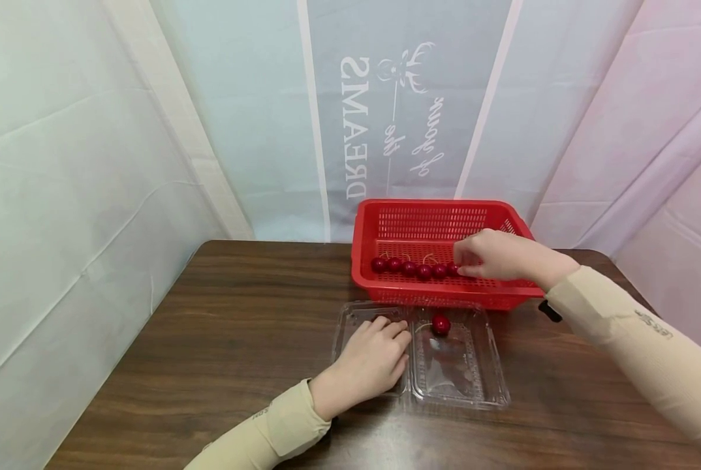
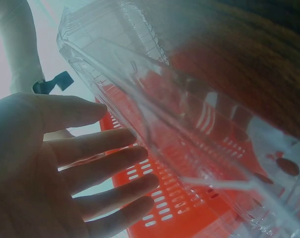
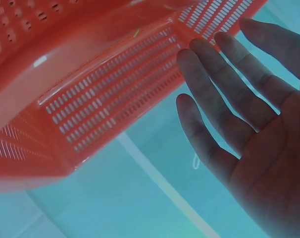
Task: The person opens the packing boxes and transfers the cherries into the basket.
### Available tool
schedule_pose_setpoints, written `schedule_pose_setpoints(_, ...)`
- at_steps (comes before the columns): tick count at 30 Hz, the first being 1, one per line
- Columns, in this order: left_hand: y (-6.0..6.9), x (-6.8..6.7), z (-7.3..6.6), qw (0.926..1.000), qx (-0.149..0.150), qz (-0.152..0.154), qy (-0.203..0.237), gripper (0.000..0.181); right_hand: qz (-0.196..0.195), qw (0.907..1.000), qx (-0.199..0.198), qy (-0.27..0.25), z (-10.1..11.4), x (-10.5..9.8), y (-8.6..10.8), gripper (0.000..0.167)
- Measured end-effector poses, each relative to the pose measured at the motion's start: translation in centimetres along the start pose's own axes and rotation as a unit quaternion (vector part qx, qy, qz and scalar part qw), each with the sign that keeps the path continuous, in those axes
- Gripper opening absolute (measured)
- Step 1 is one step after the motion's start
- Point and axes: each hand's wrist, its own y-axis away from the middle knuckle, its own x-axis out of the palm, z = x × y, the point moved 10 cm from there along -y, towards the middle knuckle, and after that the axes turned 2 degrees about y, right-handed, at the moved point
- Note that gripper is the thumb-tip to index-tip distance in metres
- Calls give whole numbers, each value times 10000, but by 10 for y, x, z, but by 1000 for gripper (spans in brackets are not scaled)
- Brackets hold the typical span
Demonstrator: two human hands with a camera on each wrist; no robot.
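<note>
My right hand (image 1: 491, 256) reaches into a red slotted basket (image 1: 444, 292), its thumb and fingertips beside the last cherry (image 1: 453, 269) in a row of dark red cherries (image 1: 409, 269). The right wrist view shows that hand's fingers (image 3: 204, 69) extended and apart, with no cherry visible between them. My left hand (image 1: 371, 359) rests on the left half of an opened clear plastic clamshell box (image 1: 497, 372). Its fingers (image 2: 105, 168) are nearly straight in the left wrist view. A single cherry (image 1: 441, 325) lies in the box's right half.
The brown wooden table (image 1: 239, 313) carries the box in front of the basket. A printed curtain (image 1: 280, 130) hangs behind, with white fabric (image 1: 62, 196) at the left. Thin cherry stems (image 1: 428, 258) lie toward the basket's far side.
</note>
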Motion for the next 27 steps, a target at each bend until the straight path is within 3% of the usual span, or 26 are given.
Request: schedule_pose_setpoints(27,0,2,-1,9999,-43,79,52,20,-697,9961,-484,244,49,0,35,15)
